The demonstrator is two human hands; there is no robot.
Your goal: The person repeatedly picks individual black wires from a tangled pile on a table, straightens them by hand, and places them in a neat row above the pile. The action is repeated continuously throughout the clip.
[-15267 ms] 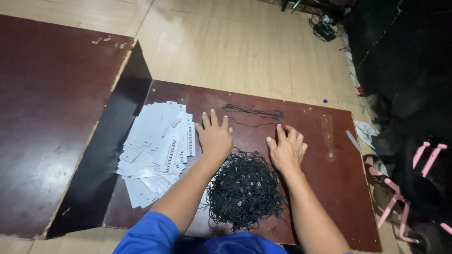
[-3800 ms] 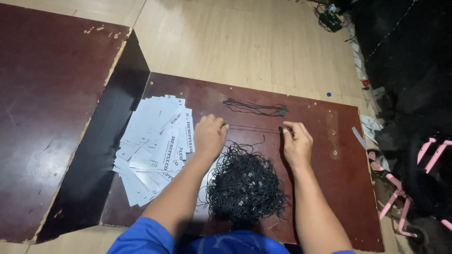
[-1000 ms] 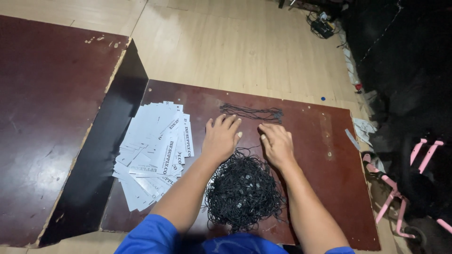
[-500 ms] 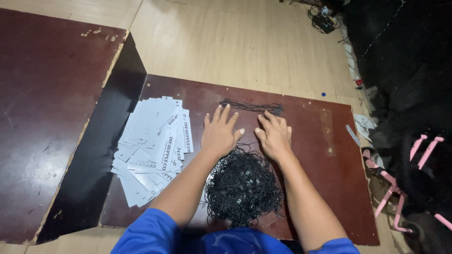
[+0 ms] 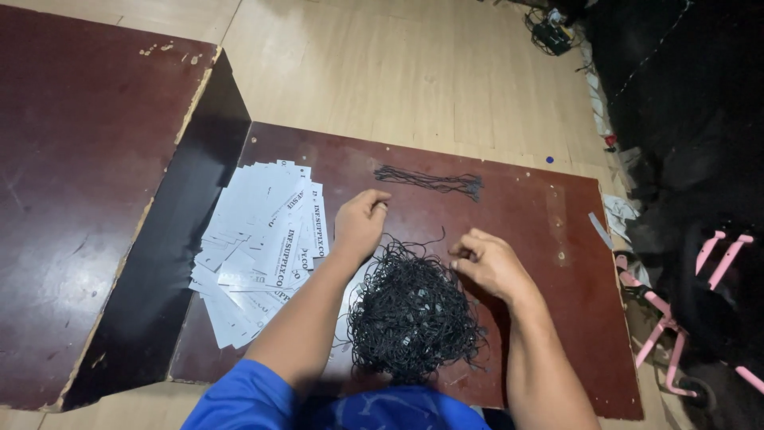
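Observation:
A tangled heap of thin black strings (image 5: 414, 310) lies on a dark red-brown board (image 5: 541, 231) close to me. My left hand (image 5: 360, 223) hovers at the heap's upper left with fingers pinched together, a thin black string trailing below it. My right hand (image 5: 487, 261) sits at the heap's upper right, fingers curled and pinching at the strands. A small straightened bundle of black strings (image 5: 430, 181) lies farther back on the board. A fanned pile of white printed paper tags (image 5: 263, 239) lies left of my left hand.
A second, larger dark board (image 5: 79, 183) lies to the left, its black side edge (image 5: 175, 239) against the near board. Pale wooden floor (image 5: 398, 72) stretches behind. Black fabric and pink plastic pieces (image 5: 700, 279) crowd the right side.
Both hands were flat and spread near the far string bundle; now they have drawn back to the heap and closed into pinches on strands.

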